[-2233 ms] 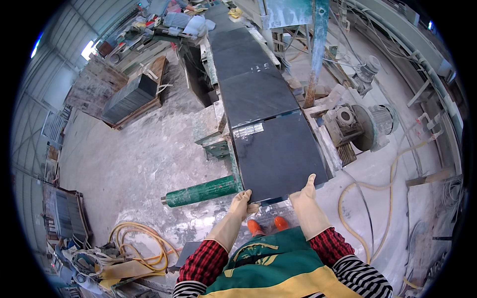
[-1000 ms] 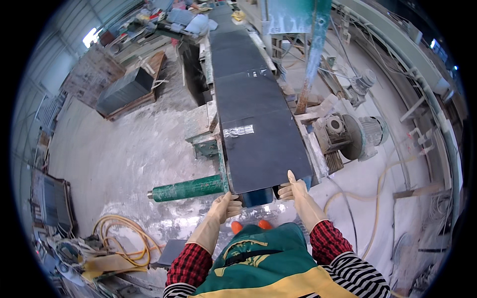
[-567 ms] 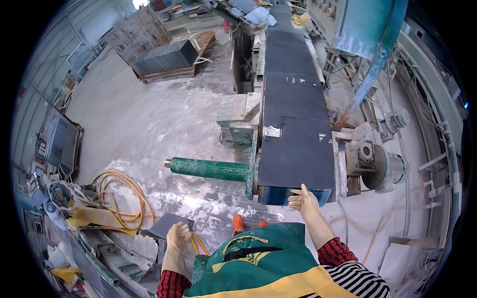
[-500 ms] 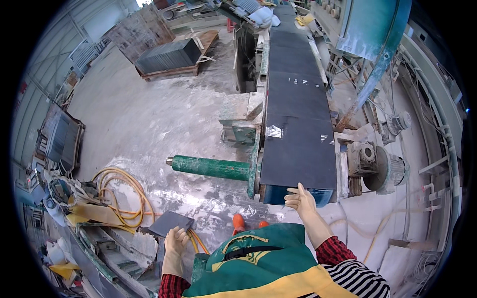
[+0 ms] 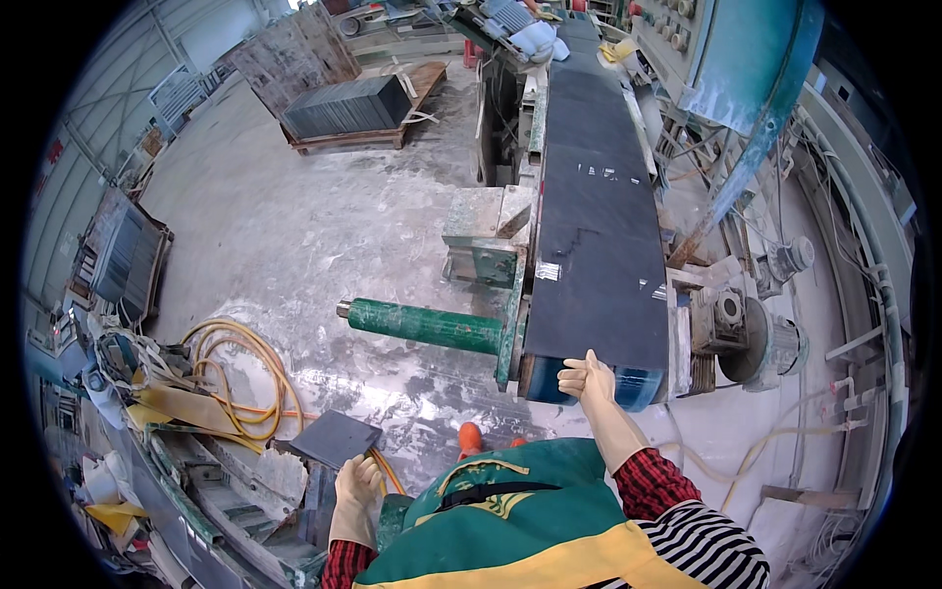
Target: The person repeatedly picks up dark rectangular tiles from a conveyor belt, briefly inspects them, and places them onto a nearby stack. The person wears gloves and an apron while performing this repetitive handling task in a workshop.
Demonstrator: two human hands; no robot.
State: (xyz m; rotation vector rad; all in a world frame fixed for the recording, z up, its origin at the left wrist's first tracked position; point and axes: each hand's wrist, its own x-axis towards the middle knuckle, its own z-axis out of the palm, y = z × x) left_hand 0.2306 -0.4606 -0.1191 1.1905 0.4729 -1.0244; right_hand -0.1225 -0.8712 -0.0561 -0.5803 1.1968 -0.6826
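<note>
Both my hands wear cream-coloured gloves. My right hand (image 5: 589, 381) is at the near end of a conveyor, its thumb by the front edge of a dark flat slab (image 5: 596, 304) and its loosely bent fingers in front of the blue end roller (image 5: 638, 386). No grip on the slab shows. My left hand (image 5: 357, 483) hangs at the lower left, fingers half bent and apart, with nothing visible in it. Just beyond it lies a smaller dark tile (image 5: 337, 439); I see a small gap between them. More dark slabs continue up the conveyor, with glossy patches on top.
A green roller (image 5: 425, 326) juts left from the conveyor frame. Motors (image 5: 775, 339) stand along its right side. Yellow hoses (image 5: 265, 383) coil on the left floor. Stacked slabs (image 5: 348, 106) stand on a pallet at the far left; another stack (image 5: 128, 260) is nearer the left edge.
My right hand has turned slightly, its fingers drawn closer together near the slab's edge. My left hand has shifted slightly right and down. The whole view has moved a little.
</note>
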